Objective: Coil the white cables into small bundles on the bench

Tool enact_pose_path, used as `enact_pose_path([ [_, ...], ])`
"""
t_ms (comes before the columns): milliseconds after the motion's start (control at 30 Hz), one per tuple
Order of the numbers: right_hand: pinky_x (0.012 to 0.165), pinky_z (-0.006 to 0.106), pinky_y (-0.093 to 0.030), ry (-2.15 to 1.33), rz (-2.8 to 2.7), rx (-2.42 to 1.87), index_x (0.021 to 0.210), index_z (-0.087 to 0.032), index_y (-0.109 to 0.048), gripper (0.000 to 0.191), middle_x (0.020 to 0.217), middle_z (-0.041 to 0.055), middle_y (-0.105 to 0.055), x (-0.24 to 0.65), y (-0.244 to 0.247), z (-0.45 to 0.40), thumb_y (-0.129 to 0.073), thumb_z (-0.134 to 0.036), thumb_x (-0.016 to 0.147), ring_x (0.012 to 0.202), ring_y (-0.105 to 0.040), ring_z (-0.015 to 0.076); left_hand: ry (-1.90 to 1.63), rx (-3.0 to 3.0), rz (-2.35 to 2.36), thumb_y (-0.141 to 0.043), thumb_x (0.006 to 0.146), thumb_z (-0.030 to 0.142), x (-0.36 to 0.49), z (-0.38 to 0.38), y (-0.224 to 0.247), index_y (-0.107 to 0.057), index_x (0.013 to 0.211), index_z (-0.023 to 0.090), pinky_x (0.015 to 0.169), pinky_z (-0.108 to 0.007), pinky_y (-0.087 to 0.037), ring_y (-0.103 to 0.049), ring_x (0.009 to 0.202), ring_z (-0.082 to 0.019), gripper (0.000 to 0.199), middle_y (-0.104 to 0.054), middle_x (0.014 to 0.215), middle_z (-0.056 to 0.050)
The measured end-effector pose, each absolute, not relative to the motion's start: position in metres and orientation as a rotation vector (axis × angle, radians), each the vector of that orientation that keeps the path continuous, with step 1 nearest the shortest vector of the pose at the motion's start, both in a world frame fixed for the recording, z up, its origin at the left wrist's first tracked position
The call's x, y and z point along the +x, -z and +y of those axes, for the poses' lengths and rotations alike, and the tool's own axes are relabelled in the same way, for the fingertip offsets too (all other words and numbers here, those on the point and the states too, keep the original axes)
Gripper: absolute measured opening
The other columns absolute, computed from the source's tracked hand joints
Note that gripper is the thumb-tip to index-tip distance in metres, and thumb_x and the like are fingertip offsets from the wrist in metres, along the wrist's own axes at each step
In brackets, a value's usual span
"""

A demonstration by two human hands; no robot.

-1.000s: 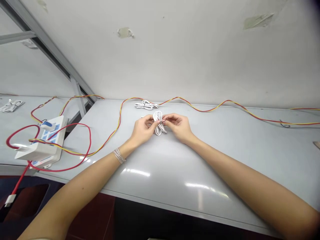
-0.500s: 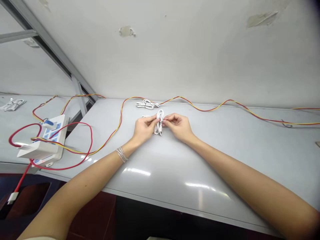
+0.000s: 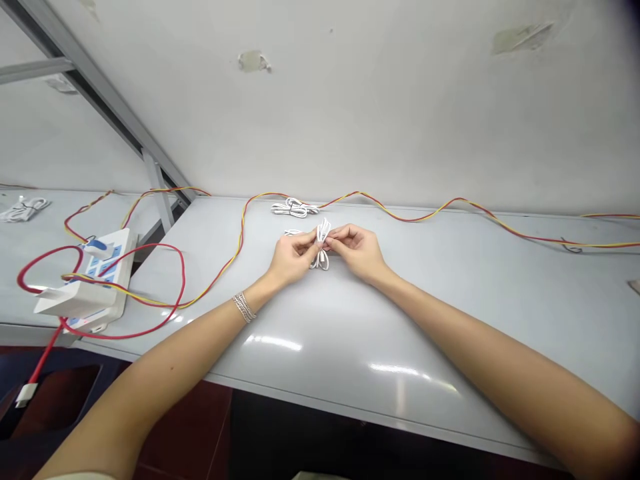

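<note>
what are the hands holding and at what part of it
The left hand and right hand pinch a bundled white cable at its middle, between their fingertips, with loops showing above and below.

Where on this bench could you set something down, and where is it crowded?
Bare: the bench top between the forearms, and right of the right hand. Crowded: around the white power strip and the hands' white cable.

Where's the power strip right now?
In the head view, the power strip lies at the far left of the white table, partly under a white charger, well left of the person's left hand.
</note>
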State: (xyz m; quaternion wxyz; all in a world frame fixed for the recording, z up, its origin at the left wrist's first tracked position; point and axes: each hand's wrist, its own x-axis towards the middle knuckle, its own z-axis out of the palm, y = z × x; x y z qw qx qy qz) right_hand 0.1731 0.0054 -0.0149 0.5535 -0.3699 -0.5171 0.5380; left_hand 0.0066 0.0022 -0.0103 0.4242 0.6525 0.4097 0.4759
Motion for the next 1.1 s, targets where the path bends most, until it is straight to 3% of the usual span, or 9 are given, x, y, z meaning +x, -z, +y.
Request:
enact_pose_path([
  [300, 0.085, 0.042, -0.06, -1.228, -1.32, -0.834, 0.067, -0.02, -0.055, 0.044, 0.088, 0.0063, -0.069, 0.174, 0.012, 0.002, -0.084, -0.052, 0.064, 0.085, -0.068, 0.0196, -1.317, 1.382, 1.08, -0.08, 0.073, 0.039, 0.008, 0.003, 0.007, -0.077, 0.104, 0.016, 0.094, -0.038, -0.055, -0.069, 0.103, -0.026, 0.038, -0.074, 0.112, -0.01],
  [500, 0.08, 0.044, -0.061, -1.186, -1.286, -0.864, 0.068, -0.021, -0.054, 0.043, 0.087, 0.0066, -0.068, 0.173, 0.017, 0.002, -0.082, -0.054, 0.066, 0.081, -0.068, 0.021, -1.208, 1.599, 1.017, -0.073, 0.08, 0.037, 0.006, 0.004, 0.008, -0.077, 0.108, 0.018, 0.083, -0.031, -0.055, -0.068, 0.095, -0.022, 0.034, -0.074, 0.103, -0.009],
  [700, 0.082, 0.042, -0.059, -1.137, -1.292, -0.904, 0.068, -0.021, -0.055, 0.045, 0.083, 0.0055, -0.067, 0.174, 0.016, 0.004, -0.082, -0.056, 0.064, 0.081, -0.067, 0.02, -1.089, 1.802, 1.004, -0.069, 0.08, 0.031, 0.001, 0.005, 0.009, -0.069, 0.124, 0.02, 0.078, -0.029, -0.053, -0.065, 0.095, -0.02, 0.045, -0.069, 0.111, -0.011],
  [833, 0.08, 0.04, -0.059, -1.146, -1.28, -0.905, 0.068, -0.02, -0.054, 0.045, 0.085, 0.0057, -0.067, 0.174, 0.018, 0.005, -0.081, -0.056, 0.064, 0.081, -0.067, 0.0194, -1.156, 1.902, 1.064, -0.067, 0.082, 0.029, 0.002, 0.002, 0.006, -0.072, 0.12, 0.018, 0.075, -0.03, -0.052, -0.065, 0.088, -0.02, 0.039, -0.072, 0.104, -0.011],
  [1100, 0.07, 0.033, -0.055, -1.046, -1.366, -0.95, 0.067, -0.02, -0.053, 0.036, 0.081, 0.0041, -0.063, 0.173, 0.022, 0.002, -0.078, -0.044, 0.07, 0.074, -0.062, 0.0158, -1.159, 2.167, 1.138, -0.062, 0.084, 0.023, 0.005, -0.003, 0.007, -0.073, 0.116, 0.019, 0.084, -0.032, -0.05, -0.066, 0.09, -0.022, 0.035, -0.073, 0.101, -0.011],
])
